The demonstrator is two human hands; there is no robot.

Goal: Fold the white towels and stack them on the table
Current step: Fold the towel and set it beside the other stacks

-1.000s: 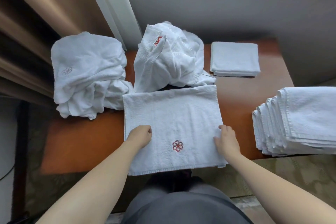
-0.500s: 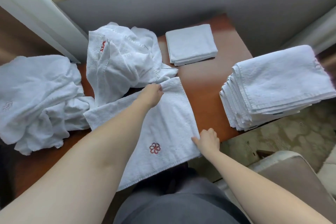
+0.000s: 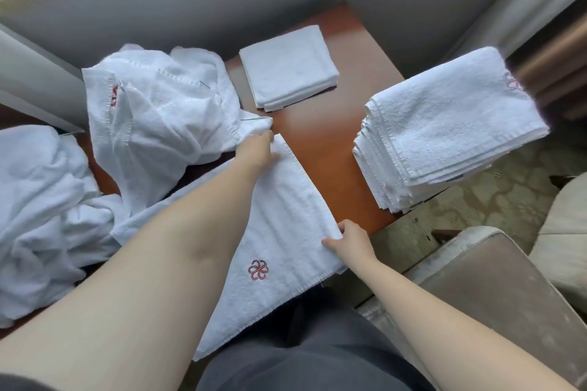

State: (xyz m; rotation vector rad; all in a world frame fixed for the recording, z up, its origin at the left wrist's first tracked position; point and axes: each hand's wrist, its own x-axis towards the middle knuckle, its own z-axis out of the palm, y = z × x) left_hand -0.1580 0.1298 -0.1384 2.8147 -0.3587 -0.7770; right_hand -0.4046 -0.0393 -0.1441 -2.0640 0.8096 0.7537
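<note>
On the brown table (image 3: pixel 320 136) a half-folded towel (image 3: pixel 279 232) lay flat, near edge hanging over the table's near rim, red flower logo (image 3: pixel 258 270) facing up. Left hand (image 3: pixel 259 151) reached across to the towel's far right corner, fingers curled on the cloth there; whether the corner was pinched or only pressed could not be told. Right hand (image 3: pixel 351 240) gripped the towel's right edge near the near corner, thumb on top, fingers curled under. Heap (image 3: pixel 158 127) of unfolded towels sat just beyond the left hand, touching the flat towel's far edge. Second heap (image 3: pixel 41 216) lay at far left. Folded towel (image 3: pixel 289 67) lay alone at the far side of the table. Stack (image 3: pixel 444 133) of folded towels sat at the right edge, partly overhanging it. Grey chair (image 3: pixel 495 295) stood near right, on patterned floor (image 3: pixel 495 200)
</note>
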